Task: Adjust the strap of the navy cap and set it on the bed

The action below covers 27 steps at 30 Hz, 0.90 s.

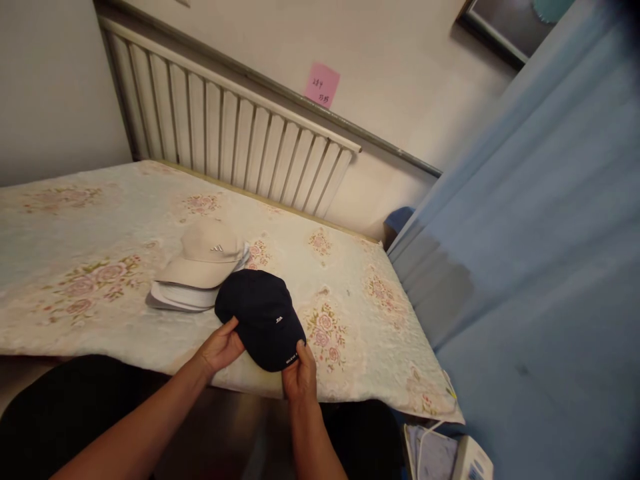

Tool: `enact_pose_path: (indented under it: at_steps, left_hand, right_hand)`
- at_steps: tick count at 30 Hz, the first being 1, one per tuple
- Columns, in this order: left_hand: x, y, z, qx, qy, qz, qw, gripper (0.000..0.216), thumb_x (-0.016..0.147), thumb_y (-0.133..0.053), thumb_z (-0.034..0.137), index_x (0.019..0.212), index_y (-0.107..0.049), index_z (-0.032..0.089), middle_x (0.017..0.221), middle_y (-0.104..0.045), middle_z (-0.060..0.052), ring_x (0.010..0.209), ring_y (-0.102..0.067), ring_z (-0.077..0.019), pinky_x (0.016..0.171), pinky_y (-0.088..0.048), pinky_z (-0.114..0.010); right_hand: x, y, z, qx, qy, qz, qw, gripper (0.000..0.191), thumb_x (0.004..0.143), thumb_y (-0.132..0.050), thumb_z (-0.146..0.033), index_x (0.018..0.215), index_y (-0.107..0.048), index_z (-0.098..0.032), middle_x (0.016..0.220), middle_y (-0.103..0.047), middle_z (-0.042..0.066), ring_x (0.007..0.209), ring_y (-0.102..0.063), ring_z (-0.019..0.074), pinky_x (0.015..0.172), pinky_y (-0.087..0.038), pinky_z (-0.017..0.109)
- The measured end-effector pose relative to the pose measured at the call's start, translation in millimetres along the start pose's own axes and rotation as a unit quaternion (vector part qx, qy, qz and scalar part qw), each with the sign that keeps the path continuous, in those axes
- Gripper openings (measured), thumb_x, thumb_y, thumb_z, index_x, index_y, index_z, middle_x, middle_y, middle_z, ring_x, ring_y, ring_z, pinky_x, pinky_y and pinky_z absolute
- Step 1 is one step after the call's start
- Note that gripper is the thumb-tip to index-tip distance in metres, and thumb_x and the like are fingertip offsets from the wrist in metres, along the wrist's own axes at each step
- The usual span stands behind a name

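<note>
A dark navy baseball cap [257, 310] with a small white logo is held between my two hands over the near edge of the bed. My left hand [221, 347] grips its left side, the thumb on top and the other fingers hidden underneath. At the brim, near some white lettering, my right hand [301, 372] pinches the edge with its thumb on top. Just behind and to the left, a beige cap [207, 248] rests on a stack with white and grey brims [183, 295] showing below it.
A floral cover [345, 287] spreads over the bed. Behind it, a white radiator [235, 130] runs along the wall, with a pink note [323, 85] above. A blue curtain [525, 233] hangs at the right. Low at the right stands a white box [473, 460] beside a cable.
</note>
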<state>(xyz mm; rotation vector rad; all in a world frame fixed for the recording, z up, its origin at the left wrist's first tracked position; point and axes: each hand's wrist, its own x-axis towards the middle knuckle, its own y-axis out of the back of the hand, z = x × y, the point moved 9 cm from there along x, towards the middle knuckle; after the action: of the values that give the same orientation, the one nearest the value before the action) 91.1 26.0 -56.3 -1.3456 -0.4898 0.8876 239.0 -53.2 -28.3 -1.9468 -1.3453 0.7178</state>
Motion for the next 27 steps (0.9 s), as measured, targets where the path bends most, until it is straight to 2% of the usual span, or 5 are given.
enact_pose_path:
  at_steps: [7,17,23,27]
  left_hand:
    - [-5.6,-4.1,2.1,0.034,-0.019,0.041,0.998,0.046,0.092,-0.048,0.018,0.138,-0.046,0.014,0.104,-0.073,-0.012,0.093,-0.07,-0.0211,0.098,-0.045,-0.036]
    - [0.1,4.0,4.0,0.012,-0.008,0.043,0.999,0.05,0.09,-0.049,0.015,0.14,-0.043,0.017,0.107,-0.072,-0.012,0.096,-0.069,-0.0226,0.102,-0.043,-0.037]
    - [-1.4,8.8,6.4,0.03,-0.024,0.096,0.995,0.059,0.09,-0.049,0.013,0.146,-0.031,0.019,0.101,-0.074,-0.009,0.09,-0.071,-0.0222,0.096,-0.048,-0.036]
    - [-3.1,9.1,9.6,0.035,-0.045,0.122,0.991,0.058,0.089,-0.048,0.01,0.144,-0.035,0.019,0.098,-0.075,-0.008,0.086,-0.072,-0.0214,0.092,-0.051,-0.035]
  right_hand:
    - [-2.3,-3.3,-2.7,-0.016,0.0,0.0,1.0,0.051,0.081,-0.063,-0.03,0.127,-0.054,-0.01,0.12,-0.065,0.015,0.115,-0.059,0.0223,0.108,-0.036,0.044]
    - [-4.5,-13.2,-4.5,0.016,-0.024,-0.031,0.999,0.048,0.083,-0.06,-0.028,0.127,-0.054,-0.011,0.12,-0.066,0.014,0.115,-0.06,0.0228,0.109,-0.034,0.045]
    - [-4.9,-10.6,-6.1,0.028,-0.046,-0.042,0.998,0.048,0.081,-0.063,-0.025,0.127,-0.055,-0.014,0.118,-0.067,0.012,0.116,-0.059,0.0215,0.111,-0.032,0.043]
    - [-5.8,-15.4,-7.3,0.054,-0.06,-0.067,0.994,0.05,0.081,-0.063,-0.021,0.129,-0.053,-0.015,0.123,-0.065,0.011,0.12,-0.056,0.0215,0.112,-0.03,0.045]
